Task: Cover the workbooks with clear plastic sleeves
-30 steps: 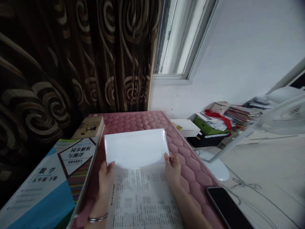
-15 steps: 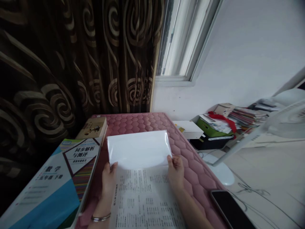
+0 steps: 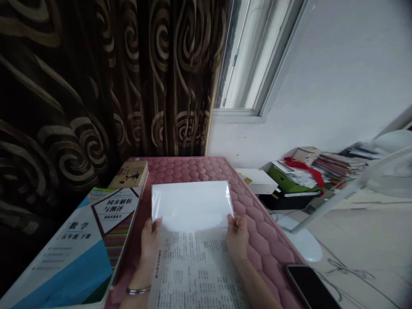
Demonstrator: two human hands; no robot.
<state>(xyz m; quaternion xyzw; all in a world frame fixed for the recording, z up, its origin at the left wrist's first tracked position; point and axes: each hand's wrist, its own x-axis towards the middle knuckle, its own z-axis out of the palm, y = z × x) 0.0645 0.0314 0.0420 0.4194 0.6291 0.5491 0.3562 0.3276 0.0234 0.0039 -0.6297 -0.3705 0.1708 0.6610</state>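
Note:
A white sheet under shiny clear plastic, which looks like a plastic sleeve [image 3: 191,201], lies over the pink quilted surface. Below its white part, a printed page [image 3: 198,274] with columns of small text runs toward me. My left hand [image 3: 150,240], with a bangle on its wrist, pinches the sleeve's left edge, thumb on top. On the opposite edge my right hand [image 3: 237,236] grips with its fingers curled. I cannot tell whether the printed page is inside the plastic or beneath it.
At left lie a workbook [image 3: 74,253] and a tan book [image 3: 130,174] on the pink quilted surface [image 3: 186,167]. A phone [image 3: 312,285] rests at the right edge. Beyond stand a white fan [image 3: 305,240], a green bin [image 3: 286,178] of papers and loose cables. A patterned curtain [image 3: 128,86] hangs behind.
The view has shifted slightly, so everything sits a little lower and further right. Both hands keep their hold on the sleeve's edges.

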